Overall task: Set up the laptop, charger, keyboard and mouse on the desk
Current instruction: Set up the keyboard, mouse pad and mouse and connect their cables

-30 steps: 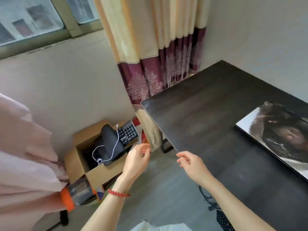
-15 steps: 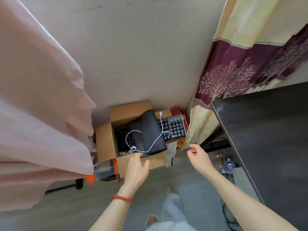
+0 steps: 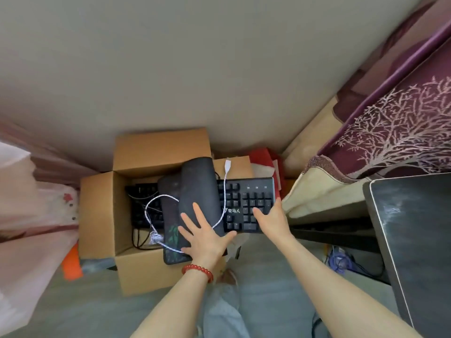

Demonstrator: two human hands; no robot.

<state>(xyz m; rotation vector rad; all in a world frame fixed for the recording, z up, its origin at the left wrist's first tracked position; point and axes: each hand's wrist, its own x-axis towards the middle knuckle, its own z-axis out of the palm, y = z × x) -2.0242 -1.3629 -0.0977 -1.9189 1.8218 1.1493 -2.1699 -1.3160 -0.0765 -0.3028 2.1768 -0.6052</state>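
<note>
The black keyboard [image 3: 246, 206] lies across an open cardboard box [image 3: 102, 211] on the floor, left of the dark desk [image 3: 415, 235]. The left hand [image 3: 205, 237] rests flat, fingers spread, on a rolled dark mat [image 3: 197, 189]. The right hand [image 3: 271, 220], fingers straight, touches the keyboard's right end, holding nothing.

We see two bare forearms, without sleeves. On the wrist of the left hand [image 3: 205, 240] there is a bracelet [image 3: 197, 270] of round red beads, in one single row. The right hand [image 3: 273, 222] wears no ring or band that we can see. Below, between the arms, we see legs in light blue-grey trousers [image 3: 223, 311] and one pale shoe [image 3: 228, 276], blurred.
</note>
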